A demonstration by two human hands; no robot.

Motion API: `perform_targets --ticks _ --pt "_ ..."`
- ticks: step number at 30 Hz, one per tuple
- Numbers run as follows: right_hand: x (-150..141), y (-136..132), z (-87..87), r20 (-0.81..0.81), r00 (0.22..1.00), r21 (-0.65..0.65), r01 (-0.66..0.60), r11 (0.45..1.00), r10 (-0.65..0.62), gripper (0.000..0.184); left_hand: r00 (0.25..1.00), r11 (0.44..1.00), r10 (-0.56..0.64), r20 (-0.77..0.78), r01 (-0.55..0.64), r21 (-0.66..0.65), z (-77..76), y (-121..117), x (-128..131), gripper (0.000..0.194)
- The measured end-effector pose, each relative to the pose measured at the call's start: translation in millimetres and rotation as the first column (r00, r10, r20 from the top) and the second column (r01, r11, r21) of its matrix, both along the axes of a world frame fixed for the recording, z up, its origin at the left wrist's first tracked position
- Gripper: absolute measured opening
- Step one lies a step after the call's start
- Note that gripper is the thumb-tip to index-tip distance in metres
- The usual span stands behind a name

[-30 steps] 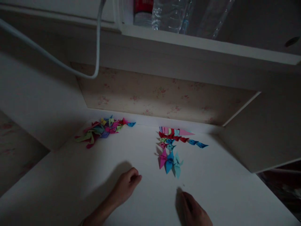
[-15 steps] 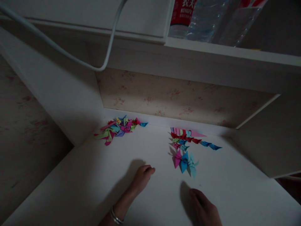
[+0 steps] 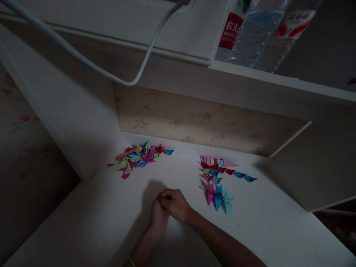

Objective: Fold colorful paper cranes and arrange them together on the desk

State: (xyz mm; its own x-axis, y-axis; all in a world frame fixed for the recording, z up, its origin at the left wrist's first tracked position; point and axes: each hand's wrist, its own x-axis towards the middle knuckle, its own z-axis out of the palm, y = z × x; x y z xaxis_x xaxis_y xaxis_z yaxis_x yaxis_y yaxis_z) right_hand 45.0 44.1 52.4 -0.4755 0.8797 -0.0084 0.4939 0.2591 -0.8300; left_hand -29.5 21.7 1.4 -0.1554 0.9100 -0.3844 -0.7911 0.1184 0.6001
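On desk (image 3: 267, 222): paper heap (image 3: 148, 157) at eleven o'clock; paper rows (image 3: 229, 171) at one, paper trio (image 3: 218, 196) just before them (nearer side). Bottles (image 3: 257, 37) on shelf (image 3: 278, 79) above, also one o'clock.

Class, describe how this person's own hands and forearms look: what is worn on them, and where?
The left hand and right hand are bare, without gloves. A thin, pale bracelet circles the left forearm near the picture's lower edge. The right forearm shows no sleeve or jewellery. Finger details are too dark to make out.
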Motion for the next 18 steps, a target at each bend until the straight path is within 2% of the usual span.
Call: perform_targets --ticks 6,8,10,13,18 --pt "-53.3 76.7 -6.3 0.132 0.991 -0.027 -0.004 1.000 0.008 0.017 0.963 0.980 -0.183 0.196 0.193 -0.035 -5.5 7.0 -8.9 0.040" --pt "-73.8 106.6 -3.5 0.181 0.983 -0.012 -0.025 1.000 0.027 0.016 0.956 0.968 -0.218 0.195 0.238 -0.085 -5.0 6.8 -8.4 0.043" --pt "-93.6 134.5 0.9 0.230 0.972 0.020 -0.053 0.998 0.047 0.015 0.960 0.965 -0.227 0.163 0.244 -0.095 -3.3 5.8 -7.0 0.044" --pt "-119.2 167.4 6.3 0.304 0.949 0.069 -0.109 0.992 0.083 0.023 0.965 0.974 -0.217 0.150 0.223 -0.027 -1.1 3.7 -4.7 0.044" --pt "-145.9 194.6 7.4 0.428 0.900 0.128 -0.147 0.981 0.080 0.029 0.978 0.981 -0.176 0.114 0.184 -0.061 -4.0 1.1 -1.2 0.043"
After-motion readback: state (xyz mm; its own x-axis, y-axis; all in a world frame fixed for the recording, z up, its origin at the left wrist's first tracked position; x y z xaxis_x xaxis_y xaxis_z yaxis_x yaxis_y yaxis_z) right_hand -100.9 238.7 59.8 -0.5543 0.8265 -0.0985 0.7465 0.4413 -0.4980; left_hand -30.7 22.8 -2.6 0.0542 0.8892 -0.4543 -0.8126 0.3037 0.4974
